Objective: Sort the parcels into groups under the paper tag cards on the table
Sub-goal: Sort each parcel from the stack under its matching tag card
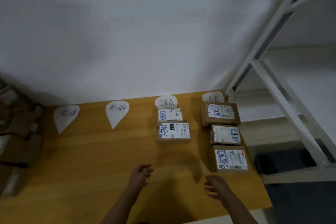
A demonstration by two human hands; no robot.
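Several white paper tag cards lie along the back of the yellow table (91, 160): a far-left card (65, 116), a second card (117, 112), a third card (165, 102) and a far-right card (213, 97). Two cardboard parcels (171, 115) (173, 132) sit in a column under the third card. Three parcels (221, 112) (225, 134) (231, 159) line up under the far-right card. My left hand (141, 173) and my right hand (217, 186) hover over the table's near part, fingers relaxed, holding nothing.
A stack of unsorted brown parcels (16, 132) stands at the table's left end. A white metal shelf frame (272, 78) rises just right of the table. A white wall backs the table. Dark floor lies at the lower right.
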